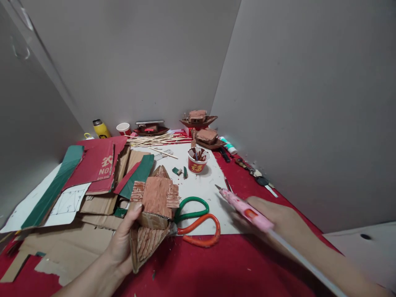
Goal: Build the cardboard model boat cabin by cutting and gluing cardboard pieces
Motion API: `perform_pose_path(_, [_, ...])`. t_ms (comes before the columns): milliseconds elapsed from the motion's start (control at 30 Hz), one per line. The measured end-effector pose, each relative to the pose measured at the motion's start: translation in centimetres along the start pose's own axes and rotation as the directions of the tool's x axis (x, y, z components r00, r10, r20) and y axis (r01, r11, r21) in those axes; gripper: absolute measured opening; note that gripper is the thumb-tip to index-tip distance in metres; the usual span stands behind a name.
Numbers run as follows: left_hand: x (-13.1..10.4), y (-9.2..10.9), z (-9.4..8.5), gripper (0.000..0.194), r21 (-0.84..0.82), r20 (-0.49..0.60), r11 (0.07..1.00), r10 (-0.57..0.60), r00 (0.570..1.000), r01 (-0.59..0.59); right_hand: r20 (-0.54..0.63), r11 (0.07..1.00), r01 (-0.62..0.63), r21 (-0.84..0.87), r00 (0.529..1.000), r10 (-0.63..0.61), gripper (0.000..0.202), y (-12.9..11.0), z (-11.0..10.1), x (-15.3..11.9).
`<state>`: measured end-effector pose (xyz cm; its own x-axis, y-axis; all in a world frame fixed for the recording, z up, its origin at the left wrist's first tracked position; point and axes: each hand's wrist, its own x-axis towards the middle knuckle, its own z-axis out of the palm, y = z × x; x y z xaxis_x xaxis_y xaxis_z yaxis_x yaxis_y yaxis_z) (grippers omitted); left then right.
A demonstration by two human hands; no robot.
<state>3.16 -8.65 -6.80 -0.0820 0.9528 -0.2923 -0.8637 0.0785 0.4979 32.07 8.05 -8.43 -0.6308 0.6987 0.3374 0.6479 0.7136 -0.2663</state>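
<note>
My left hand (pixel 120 243) is closed around the near left side of a cardboard model boat (pixel 156 194). The boat has a reddish-brown ridged cabin roof and a pointed hull, and it is tilted toward me. In my right hand (pixel 272 212) is a pink glue gun (pixel 246 210), its nozzle pointing left and a long pale glue stick trailing from its rear. A gap separates the nozzle from the boat. Scissors (pixel 215 225) with one green and one orange handle lie just right of the boat, their blades hidden behind it.
Cut cardboard (pixel 93 165) is piled at left. Beyond the boat stands a paper cup (pixel 198 166) with brown paint inside. Thin wooden sticks (pixel 154 140), other model boats (pixel 198 119), a yellow bottle (pixel 101 128) and a white-green tube (pixel 228 145) sit farther back. Grey walls enclose the red-covered table (pixel 216 268).
</note>
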Motion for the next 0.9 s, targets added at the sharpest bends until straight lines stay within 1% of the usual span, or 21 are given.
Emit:
perform_pose_path(100, [-0.3, 0.1, 0.5, 0.042, -0.017, 0.019, 1.000, -0.001, 1.000, 0.002, 0.116, 0.997, -0.037, -0.063, 0.992, 0.044, 0.024, 1.6, 0.0, -0.2])
perform_pose_path(167, [-0.4, 0.3, 0.8, 0.040, -0.017, 0.035, 1.000, -0.002, 0.999, 0.003, 0.169, 0.994, -0.061, -0.091, 0.983, 0.076, 0.027, 2.7, -0.4, -0.5])
perform_pose_path(233, [-0.5, 0.3, 0.9, 0.041, -0.007, 0.041, 1.000, -0.005, 0.999, 0.005, 0.186, 0.996, -0.058, -0.073, 0.980, 0.071, 0.031, 3.2, -1.3, -0.6])
perform_pose_path(300, [-0.5, 0.3, 0.8, 0.041, 0.000, 0.032, 1.000, 0.010, 0.999, -0.010, 0.171, 0.999, -0.018, -0.034, 0.985, 0.024, 0.035, 2.8, -2.7, -0.5])
perform_pose_path(367, [-0.5, 0.1, 0.4, 0.041, 0.005, 0.018, 1.000, 0.014, 1.000, -0.014, 0.110, 0.999, 0.036, 0.005, 0.993, -0.036, 0.040, 1.0, -4.3, -0.2])
perform_pose_path(433, [-0.5, -0.2, 0.0, 0.040, 0.011, 0.004, 1.000, 0.004, 1.000, -0.004, 0.023, 0.994, 0.044, 0.101, 0.999, -0.046, 0.039, -2.1, -5.5, 0.4])
perform_pose_path(467, [-0.5, -0.3, -0.2, 0.039, 0.015, 0.000, 1.000, 0.003, 1.000, -0.003, -0.030, 0.979, 0.090, 0.183, 0.996, -0.086, 0.044, -3.9, -5.8, 0.7])
perform_pose_path(500, [-0.5, -0.4, -0.3, 0.038, 0.020, -0.003, 1.000, 0.008, 1.000, -0.008, -0.059, 0.952, 0.132, 0.275, 0.991, -0.120, 0.052, -5.7, -5.9, 1.2])
perform_pose_path(533, [-0.5, -0.5, -0.3, 0.038, 0.024, -0.006, 0.999, 0.022, 1.000, -0.022, -0.064, 0.924, 0.182, 0.336, 0.983, -0.170, 0.060, -7.5, -5.8, 1.6])
perform_pose_path(567, [-0.5, -0.6, -0.3, 0.038, 0.027, -0.011, 0.999, 0.037, 0.999, -0.037, -0.079, 0.895, 0.245, 0.372, 0.969, -0.232, 0.070, -9.1, -5.5, 2.1])
perform_pose_path(633, [-0.5, -0.7, 0.2, 0.036, 0.034, -0.005, 0.998, 0.056, 0.998, -0.056, -0.137, 0.845, 0.333, 0.419, 0.943, -0.304, 0.086, -11.7, -4.7, 3.1])
perform_pose_path(667, [-0.5, -0.7, 0.6, 0.034, 0.033, 0.012, 0.997, 0.063, 0.998, -0.064, -0.145, 0.829, 0.361, 0.427, 0.932, -0.331, 0.090, -12.7, -4.2, 3.6])
perform_pose_path(733, [-0.5, -0.7, 1.4, 0.027, 0.034, 0.078, 0.998, 0.052, 0.996, -0.055, -0.153, 0.819, 0.385, 0.425, 0.923, -0.354, 0.092, -13.8, -3.3, 4.6])
perform_pose_path(833, [-0.6, -0.6, 2.4, 0.022, 0.049, 0.179, 0.998, 0.021, 0.984, -0.030, -0.125, 0.827, 0.368, 0.425, 0.929, -0.349, 0.087, -14.4, -2.3, 5.7])
perform_pose_path(900, [-0.7, -0.5, 2.4, 0.021, 0.053, 0.175, 0.998, 0.021, 0.984, -0.031, -0.098, 0.825, 0.359, 0.436, 0.931, -0.353, 0.084, -14.4, -1.9, 6.1])
